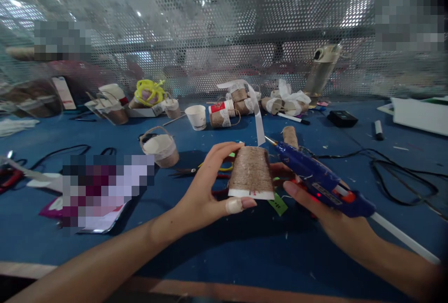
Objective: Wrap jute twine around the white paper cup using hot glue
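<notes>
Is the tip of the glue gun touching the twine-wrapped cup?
Cannot tell. In the head view the glue gun tip meets the twine-wrapped cup's edge; no clear gap or contact.

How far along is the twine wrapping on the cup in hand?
Done: twine covers most of the upside-down paper cup. In hand: the left hand grips the cup while the right hand holds the blue glue gun beside it. Left: a bare white band at the cup's rim, which faces down.
</notes>
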